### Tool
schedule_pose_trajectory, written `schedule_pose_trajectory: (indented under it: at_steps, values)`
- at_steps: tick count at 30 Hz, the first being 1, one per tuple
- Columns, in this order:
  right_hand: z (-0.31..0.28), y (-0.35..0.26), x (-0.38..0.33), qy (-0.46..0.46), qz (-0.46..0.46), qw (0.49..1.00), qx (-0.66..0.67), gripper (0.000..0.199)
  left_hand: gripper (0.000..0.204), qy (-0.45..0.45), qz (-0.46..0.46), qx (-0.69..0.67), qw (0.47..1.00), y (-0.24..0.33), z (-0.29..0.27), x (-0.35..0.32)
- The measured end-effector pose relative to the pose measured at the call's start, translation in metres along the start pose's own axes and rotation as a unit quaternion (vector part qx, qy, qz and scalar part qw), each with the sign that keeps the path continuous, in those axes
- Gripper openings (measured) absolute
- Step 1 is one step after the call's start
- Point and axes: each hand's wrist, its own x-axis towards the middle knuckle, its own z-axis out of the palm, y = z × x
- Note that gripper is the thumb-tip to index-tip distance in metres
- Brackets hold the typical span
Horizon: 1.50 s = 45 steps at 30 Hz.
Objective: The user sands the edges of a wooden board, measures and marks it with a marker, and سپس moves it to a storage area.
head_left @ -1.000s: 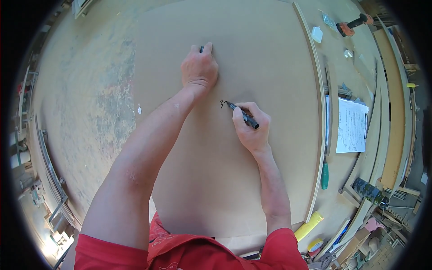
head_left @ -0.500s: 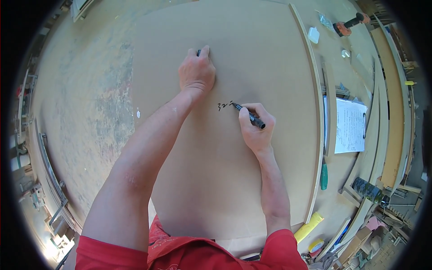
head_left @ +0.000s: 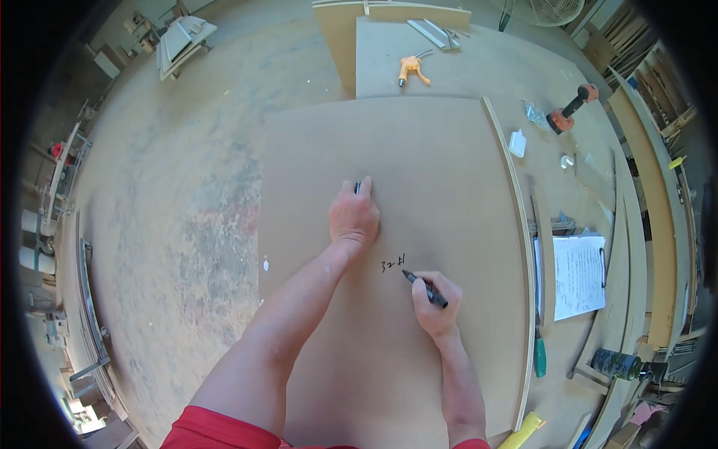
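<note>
A wide brown board (head_left: pixel 329 150) lies flat under both my hands. My right hand (head_left: pixel 437 303) grips a black marker (head_left: pixel 428 292), its tip close to the board just below some short black handwriting (head_left: pixel 393 263). My left hand (head_left: pixel 354 215) rests on the board farther forward, its fingers curled. Between those fingers pokes up a small black marker cap (head_left: pixel 357 187); its lower part is hidden.
A thin wooden strip (head_left: pixel 512 202) runs along the board's right edge. Beyond it lie a clipboard with paper (head_left: pixel 580 277), a green-handled tool (head_left: pixel 540 358) and a cordless drill (head_left: pixel 572 108). An orange air blow gun (head_left: pixel 411 69) lies past the far edge.
More strokes have been added to the handwriting, and the marker tip now sits just below it. The view has tilted up, so the far end of the bench and the blow gun show.
</note>
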Motion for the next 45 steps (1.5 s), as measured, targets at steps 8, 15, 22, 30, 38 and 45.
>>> schedule_pose_trajectory:
  at_steps: [8,15,22,30,38,45]
  values:
    - [0.009,-0.013,-0.009,-0.006,0.024,0.996,0.081,0.017,0.036,0.011,0.019,-0.006,1.000,-0.005,-0.004,0.008]
    - [0.003,-0.010,-0.019,-0.017,-0.076,0.997,0.019,0.017,0.037,-0.024,0.053,0.052,0.997,-0.003,0.010,0.006]
    - [0.013,-0.023,-0.055,-0.064,-0.011,0.993,0.100,0.014,0.037,-0.026,-0.008,0.079,0.997,-0.007,0.006,0.003]
    - [0.007,-0.017,-0.054,-0.073,-0.043,0.990,0.114,0.008,0.036,-0.046,-0.030,0.108,0.993,0.006,0.003,0.009]
    - [0.015,-0.013,-0.057,-0.081,-0.074,0.991,0.081,0.007,0.037,-0.050,-0.038,0.109,0.992,0.008,0.001,0.009]
    - [0.019,-0.016,-0.068,-0.084,-0.085,0.991,0.066,0.013,0.037,-0.049,-0.033,0.116,0.991,0.003,0.000,0.003]
